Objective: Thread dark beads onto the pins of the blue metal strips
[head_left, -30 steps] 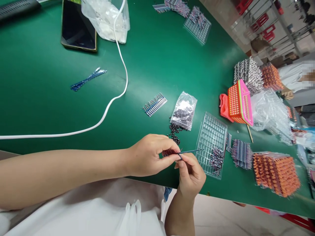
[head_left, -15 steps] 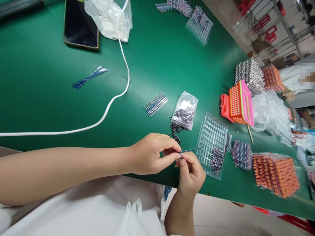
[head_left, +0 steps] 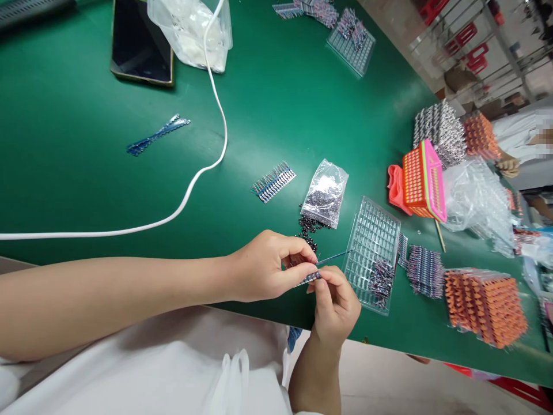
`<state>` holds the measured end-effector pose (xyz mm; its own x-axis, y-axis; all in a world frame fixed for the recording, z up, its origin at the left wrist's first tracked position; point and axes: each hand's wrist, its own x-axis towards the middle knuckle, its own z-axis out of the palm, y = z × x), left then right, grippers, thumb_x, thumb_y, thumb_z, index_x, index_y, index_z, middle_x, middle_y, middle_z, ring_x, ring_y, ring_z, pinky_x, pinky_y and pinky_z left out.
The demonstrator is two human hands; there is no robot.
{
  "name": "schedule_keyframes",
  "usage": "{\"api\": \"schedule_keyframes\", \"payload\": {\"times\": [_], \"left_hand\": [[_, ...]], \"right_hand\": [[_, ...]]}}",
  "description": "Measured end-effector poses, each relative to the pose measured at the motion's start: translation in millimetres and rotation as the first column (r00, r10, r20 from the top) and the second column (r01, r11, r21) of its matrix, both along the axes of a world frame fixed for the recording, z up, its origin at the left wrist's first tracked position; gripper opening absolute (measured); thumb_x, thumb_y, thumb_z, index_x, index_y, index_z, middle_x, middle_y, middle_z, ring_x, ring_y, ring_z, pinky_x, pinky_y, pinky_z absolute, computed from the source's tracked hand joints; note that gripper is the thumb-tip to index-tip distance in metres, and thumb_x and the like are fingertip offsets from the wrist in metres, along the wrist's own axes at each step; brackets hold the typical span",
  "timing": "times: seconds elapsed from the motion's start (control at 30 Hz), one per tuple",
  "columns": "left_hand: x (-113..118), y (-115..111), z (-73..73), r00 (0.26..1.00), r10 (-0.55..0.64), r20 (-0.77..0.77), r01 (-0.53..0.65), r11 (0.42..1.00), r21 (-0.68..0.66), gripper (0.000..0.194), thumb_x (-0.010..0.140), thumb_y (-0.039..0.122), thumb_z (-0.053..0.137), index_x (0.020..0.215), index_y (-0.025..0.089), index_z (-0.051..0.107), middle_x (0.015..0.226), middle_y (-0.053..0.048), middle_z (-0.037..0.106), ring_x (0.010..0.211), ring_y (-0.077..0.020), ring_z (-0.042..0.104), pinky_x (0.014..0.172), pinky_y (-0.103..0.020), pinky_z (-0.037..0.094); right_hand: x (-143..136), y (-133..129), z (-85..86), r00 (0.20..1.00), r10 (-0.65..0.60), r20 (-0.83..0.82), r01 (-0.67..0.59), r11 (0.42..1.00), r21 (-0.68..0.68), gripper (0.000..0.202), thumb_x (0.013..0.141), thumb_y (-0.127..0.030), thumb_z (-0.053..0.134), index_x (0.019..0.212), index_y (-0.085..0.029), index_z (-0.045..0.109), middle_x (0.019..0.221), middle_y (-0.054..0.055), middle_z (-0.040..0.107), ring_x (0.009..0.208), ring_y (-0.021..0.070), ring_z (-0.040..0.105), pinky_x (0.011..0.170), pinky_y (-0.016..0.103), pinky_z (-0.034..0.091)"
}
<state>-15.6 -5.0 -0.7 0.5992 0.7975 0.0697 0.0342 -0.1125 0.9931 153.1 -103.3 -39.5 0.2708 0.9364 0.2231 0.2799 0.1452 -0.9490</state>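
Note:
In front of my body both hands meet over the near table edge. My left hand (head_left: 274,268) is closed in a pinch, and a thin blue strip (head_left: 336,257) sticks out to the right from its fingertips. A short row of small dark and silver pieces (head_left: 308,279) shows below the left fingertips. My right hand (head_left: 337,297) pinches the end of this row between thumb and finger. The left fingers partly hide the row. Just beyond the hands lie loose dark beads (head_left: 307,227) and a clear plastic bag (head_left: 325,195) of the same beads.
A clear compartment tray (head_left: 371,253) with small parts stands right of my hands. Beyond lie bundled strips (head_left: 425,272), orange stacks (head_left: 486,308) and a pink-orange basket (head_left: 424,180). A pin strip (head_left: 274,182), blue strips (head_left: 158,135), white cable (head_left: 190,193) and phone (head_left: 142,43) lie leftward.
The row of small pieces has come into view below my left fingertips. The thin blue strip has tilted upward at its far end. My hands have hardly moved.

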Motion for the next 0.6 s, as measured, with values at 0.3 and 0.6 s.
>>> {"api": "schedule_keyframes", "payload": {"times": [0.3, 0.6], "left_hand": [[0.9, 2.0, -2.2, 0.998, -0.066, -0.024, 0.063, 0.992, -0.114, 0.015, 0.087, 0.023, 0.065, 0.094, 0.014, 0.074, 0.078, -0.002, 0.076, 0.071, -0.0133, 0.069, 0.062, -0.020, 0.051], [-0.9, 8.7, -3.7, 0.965, -0.206, -0.159, 0.184, 0.972, -0.145, 0.019, 0.089, 0.030, 0.061, 0.082, 0.016, 0.071, 0.074, -0.001, 0.070, 0.070, -0.0144, 0.060, 0.065, -0.023, 0.045]], "right_hand": [[5.5, -0.8, -2.8, 0.985, 0.038, -0.171, -0.050, 0.996, -0.068, 0.012, 0.090, -0.018, 0.064, 0.100, -0.024, 0.069, 0.085, 0.001, 0.062, 0.065, 0.0114, 0.059, 0.055, 0.024, 0.049], [9.9, -1.4, -1.2, 0.939, 0.016, -0.343, -0.093, 0.974, -0.209, 0.007, 0.089, -0.025, 0.070, 0.095, -0.025, 0.073, 0.082, 0.000, 0.062, 0.064, 0.0101, 0.060, 0.054, 0.022, 0.048]]}}
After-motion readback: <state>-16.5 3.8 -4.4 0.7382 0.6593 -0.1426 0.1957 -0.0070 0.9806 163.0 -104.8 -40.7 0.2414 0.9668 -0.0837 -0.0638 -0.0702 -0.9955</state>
